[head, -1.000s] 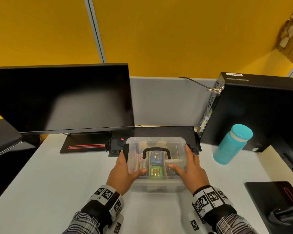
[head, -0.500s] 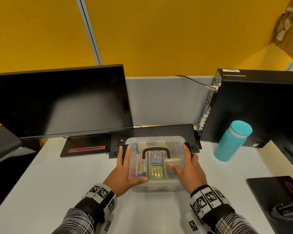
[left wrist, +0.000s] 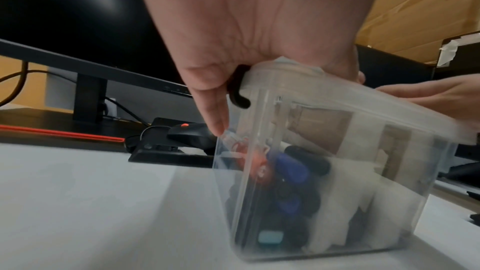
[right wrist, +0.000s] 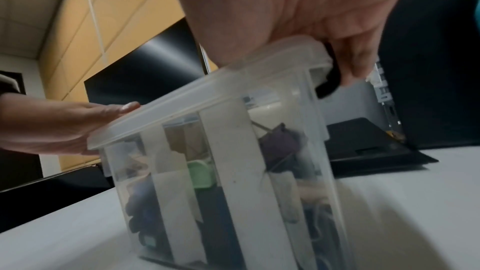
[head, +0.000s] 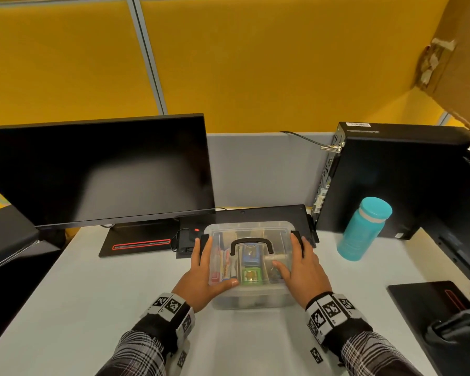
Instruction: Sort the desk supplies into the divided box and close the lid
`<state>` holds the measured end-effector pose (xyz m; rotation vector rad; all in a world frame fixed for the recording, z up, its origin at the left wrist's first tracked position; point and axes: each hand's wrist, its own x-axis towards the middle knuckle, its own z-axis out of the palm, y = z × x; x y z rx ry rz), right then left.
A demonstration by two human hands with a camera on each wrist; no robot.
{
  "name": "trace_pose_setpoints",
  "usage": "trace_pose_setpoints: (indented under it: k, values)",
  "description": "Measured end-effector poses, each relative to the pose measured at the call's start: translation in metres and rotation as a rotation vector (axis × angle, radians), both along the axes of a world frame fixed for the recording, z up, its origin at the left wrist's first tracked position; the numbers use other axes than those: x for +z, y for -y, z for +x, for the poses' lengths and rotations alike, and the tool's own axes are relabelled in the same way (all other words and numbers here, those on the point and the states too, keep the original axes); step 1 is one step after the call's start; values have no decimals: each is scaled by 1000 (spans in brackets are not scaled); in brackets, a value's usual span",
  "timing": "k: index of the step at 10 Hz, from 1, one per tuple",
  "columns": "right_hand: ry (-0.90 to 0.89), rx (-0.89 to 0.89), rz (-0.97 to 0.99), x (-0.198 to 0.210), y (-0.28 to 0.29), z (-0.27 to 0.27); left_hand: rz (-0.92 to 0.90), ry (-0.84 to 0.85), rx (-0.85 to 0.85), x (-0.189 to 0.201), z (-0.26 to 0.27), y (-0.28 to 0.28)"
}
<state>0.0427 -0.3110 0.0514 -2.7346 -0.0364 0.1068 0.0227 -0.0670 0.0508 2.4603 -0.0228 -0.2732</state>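
Box: the clear divided box (head: 253, 301) stands on the white desk (head: 92, 308), near the front edge, just before the black keyboard (head: 255, 214).
Lid: the clear lid (head: 251, 229) sits on top, its black handle (head: 251, 244) lying flat.
Left hand: the left hand (head: 204, 278) lies on the lid's left end — thumb along the near edge, fingers curled over the black left latch (left wrist: 237, 91).
Right hand: the right hand (head: 303, 272) lies on the right end, fingers curled over the black right latch (right wrist: 331, 77).
Contents: a green item (head: 251, 275), a blue one (head: 251, 257) and pens (head: 223, 267) show through the lid.
Surroundings: dark monitor (head: 98, 169) far left — teal bottle (head: 364, 227) and black computer tower (head: 391, 180) to the right.
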Motion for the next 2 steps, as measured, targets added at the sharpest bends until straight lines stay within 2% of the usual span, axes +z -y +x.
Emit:
trace_pose_setpoints:
  k: [1,2]
  values:
    - [144,116,-32,5,-12,-18,-232,51,53,-7,-16,-6]
    - [230,312,22,6,-28,-59,-293,-56,153,-27,-49,-27]
